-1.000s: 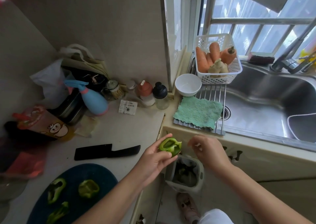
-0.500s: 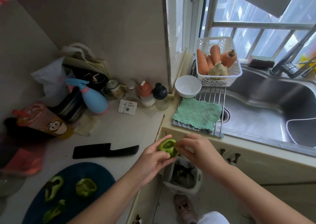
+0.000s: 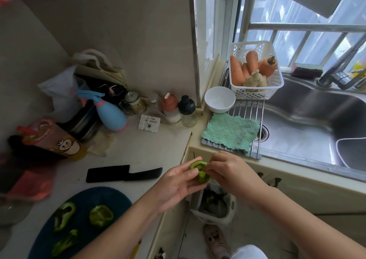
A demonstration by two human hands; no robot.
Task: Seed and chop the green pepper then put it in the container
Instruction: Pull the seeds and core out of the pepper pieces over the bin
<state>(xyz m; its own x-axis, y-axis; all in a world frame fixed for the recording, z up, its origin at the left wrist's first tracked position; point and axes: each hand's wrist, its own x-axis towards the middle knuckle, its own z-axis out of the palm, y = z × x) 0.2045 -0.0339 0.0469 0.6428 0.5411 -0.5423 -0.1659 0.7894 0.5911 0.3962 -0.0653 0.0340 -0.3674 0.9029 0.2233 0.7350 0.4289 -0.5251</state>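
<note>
My left hand (image 3: 178,183) grips a green pepper piece (image 3: 200,171) at the counter's edge, directly above a lined bin (image 3: 214,205) on the floor. The fingertips of my right hand (image 3: 229,173) pinch at the inside of that piece. Three other green pepper pieces lie on the dark blue cutting board (image 3: 83,199) at lower left: one (image 3: 64,215), one (image 3: 101,215), one (image 3: 64,245). A black knife (image 3: 122,173) rests flat on the counter beyond the board. A white bowl (image 3: 219,99) stands empty by the sink rack.
Bottles, a blue spray bottle (image 3: 111,113), jars and bags crowd the back of the counter. A white basket of carrots (image 3: 255,70) and a green cloth (image 3: 230,131) sit on the rack over the steel sink (image 3: 309,124). A foot in a slipper (image 3: 215,241) stands below.
My right hand came left from beside the pepper piece and now pinches into it. My left hand keeps the piece over the bin.
</note>
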